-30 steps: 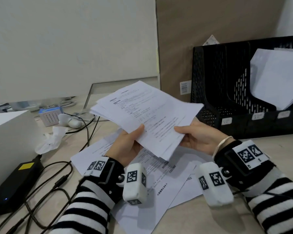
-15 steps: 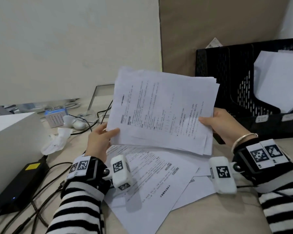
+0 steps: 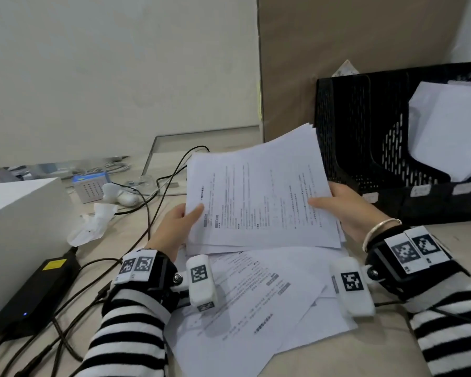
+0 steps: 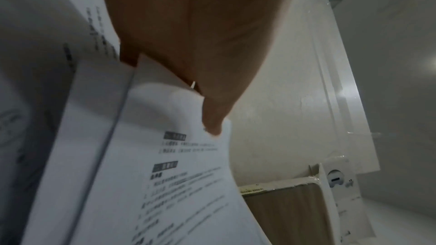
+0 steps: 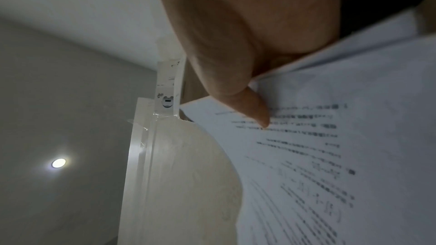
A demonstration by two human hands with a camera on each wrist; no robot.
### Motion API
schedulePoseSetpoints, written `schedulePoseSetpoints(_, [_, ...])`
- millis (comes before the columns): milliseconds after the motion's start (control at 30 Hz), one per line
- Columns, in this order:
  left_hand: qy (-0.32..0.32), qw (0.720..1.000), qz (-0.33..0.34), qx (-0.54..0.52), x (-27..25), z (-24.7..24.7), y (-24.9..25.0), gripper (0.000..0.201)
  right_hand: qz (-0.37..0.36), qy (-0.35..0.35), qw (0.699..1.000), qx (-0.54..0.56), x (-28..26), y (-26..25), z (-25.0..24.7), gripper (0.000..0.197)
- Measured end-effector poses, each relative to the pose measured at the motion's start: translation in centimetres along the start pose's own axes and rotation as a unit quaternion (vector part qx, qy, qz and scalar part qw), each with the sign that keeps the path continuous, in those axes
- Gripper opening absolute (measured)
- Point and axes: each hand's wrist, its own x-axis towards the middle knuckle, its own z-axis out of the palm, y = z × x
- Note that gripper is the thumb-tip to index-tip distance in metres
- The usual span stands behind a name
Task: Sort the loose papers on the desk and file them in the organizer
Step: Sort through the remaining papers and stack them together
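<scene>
Two hands hold one stack of papers (image 3: 261, 197) above the table (image 3: 392, 346). The left hand (image 3: 178, 224) pinches the stack's left edge, thumb on the printed top sheet and the other fingers hidden beneath; the left wrist view shows that thumb (image 4: 212, 118) pressed on the corner of the top page (image 4: 169, 183). The right hand (image 3: 348, 206) grips the stack's right edge the same way, its thumb lying across the lines of print, and the right wrist view shows the thumb tip (image 5: 257, 113) flat on the text of the top sheet (image 5: 330, 156). The stack is tilted, its far edge raised toward the wall, and its sheets are slightly fanned along the near edge.

Directly under the stack, more loose sheets (image 3: 256, 303) lie spread and overlapping on the table, reaching toward its near edge between the two striped sleeves.

Toward the far right corner stands a black mesh organizer (image 3: 365, 131), just beyond the right hand; white paper (image 3: 452, 126) leans in one of its right-hand slots.

Along the left edge sit a white box (image 3: 19, 213), a black power brick (image 3: 36, 295) with cables (image 3: 158, 197), and crumpled tissue (image 3: 90, 224).
</scene>
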Motion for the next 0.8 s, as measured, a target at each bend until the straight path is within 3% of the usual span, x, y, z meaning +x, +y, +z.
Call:
schedulePoseSetpoints(133, [0.078, 0.996, 0.021, 0.033, 0.4, 0.6, -0.3, 0.016, -0.012, 0.024, 1.0, 0.013, 0.1, 0.2, 0.3, 0.036])
schedulePoseSetpoints(233, [0.077, 0.994, 0.07, -0.034, 0.4, 0.5, -0.1, 0.021, -0.048, 0.067, 0.995, 0.058, 0.2, -0.3, 0.4, 0.03])
schedulePoseSetpoints(333, [0.062, 0.988, 0.091, -0.109, 0.6, 0.0, 0.0, 0.03, -0.057, 0.067, 0.991, 0.099, 0.1, -0.5, 0.4, 0.026])
schedulePoseSetpoints(567, [-0.023, 0.997, -0.042, -0.063, 1.0, 0.4, -1.6, 0.032, 0.061, 0.011, 0.996, 0.068, 0.1, 0.6, 0.6, 0.04])
schedulePoseSetpoints(800, [0.034, 0.996, -0.067, -0.054, 1.3, 0.9, -1.7, 0.019, 0.042, 0.024, 0.999, 0.012, 0.1, 0.7, 0.3, 0.04])
